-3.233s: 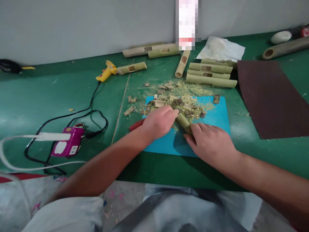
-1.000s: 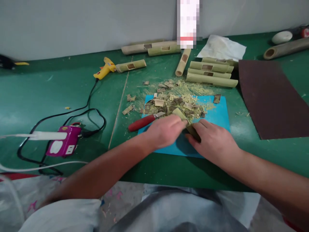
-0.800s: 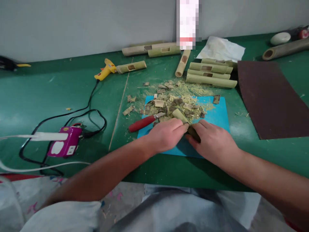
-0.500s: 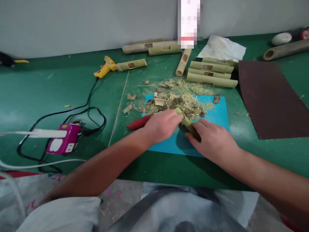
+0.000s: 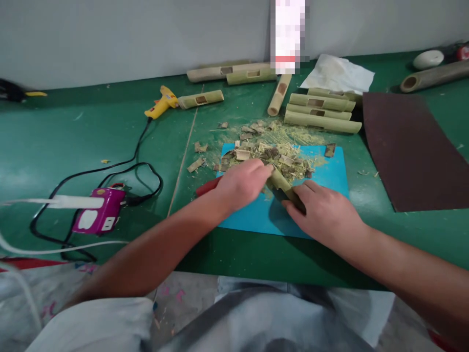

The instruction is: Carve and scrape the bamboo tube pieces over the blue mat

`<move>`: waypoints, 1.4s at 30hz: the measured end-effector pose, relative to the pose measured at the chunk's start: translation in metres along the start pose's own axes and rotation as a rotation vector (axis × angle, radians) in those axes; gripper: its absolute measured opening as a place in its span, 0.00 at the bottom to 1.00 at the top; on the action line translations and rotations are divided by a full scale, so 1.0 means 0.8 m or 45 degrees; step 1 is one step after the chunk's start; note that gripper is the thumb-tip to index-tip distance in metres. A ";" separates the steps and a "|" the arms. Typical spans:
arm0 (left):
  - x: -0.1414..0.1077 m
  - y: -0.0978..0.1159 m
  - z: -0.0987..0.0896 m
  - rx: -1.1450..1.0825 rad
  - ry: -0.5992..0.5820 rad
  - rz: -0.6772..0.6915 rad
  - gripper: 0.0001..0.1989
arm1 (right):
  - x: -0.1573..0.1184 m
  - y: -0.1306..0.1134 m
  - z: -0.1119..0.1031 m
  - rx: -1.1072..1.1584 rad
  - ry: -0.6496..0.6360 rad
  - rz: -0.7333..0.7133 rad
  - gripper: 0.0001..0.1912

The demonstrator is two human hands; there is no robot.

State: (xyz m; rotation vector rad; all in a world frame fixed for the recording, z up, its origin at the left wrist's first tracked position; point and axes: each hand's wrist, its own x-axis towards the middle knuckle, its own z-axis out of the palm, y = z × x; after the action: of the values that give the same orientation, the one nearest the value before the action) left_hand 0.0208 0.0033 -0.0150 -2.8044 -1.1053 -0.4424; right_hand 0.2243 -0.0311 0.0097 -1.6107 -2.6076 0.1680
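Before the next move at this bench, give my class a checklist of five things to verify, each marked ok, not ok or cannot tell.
1. Right hand gripping the bamboo tube: ok.
2. Left hand holding a tool: cannot tell, its fingers hide this.
3. Red handle fully in view: not ok, partly hidden by the left hand.
4. Blue mat free of bamboo chips: not ok, they are heaped on it.
5. Yellow glue gun away from both hands: ok.

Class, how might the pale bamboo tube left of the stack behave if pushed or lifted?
The pale bamboo tube would probably roll if nudged sideways, being round. Its cut window shows it hollow, so likely light; its straight walls look stiff.
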 end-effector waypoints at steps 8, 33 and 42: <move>0.001 -0.008 0.002 0.022 0.012 -0.038 0.19 | 0.000 -0.001 -0.002 -0.015 -0.021 0.006 0.14; -0.003 0.003 0.002 -0.039 -0.008 0.082 0.18 | 0.001 -0.001 0.000 0.009 0.018 -0.034 0.14; -0.001 -0.001 0.001 0.004 0.006 -0.016 0.20 | 0.000 0.001 -0.002 0.017 -0.030 -0.008 0.14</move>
State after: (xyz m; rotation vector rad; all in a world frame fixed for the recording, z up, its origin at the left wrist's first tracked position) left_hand 0.0201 0.0036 -0.0162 -2.7939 -1.1224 -0.4473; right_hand 0.2249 -0.0305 0.0109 -1.6063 -2.6224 0.2050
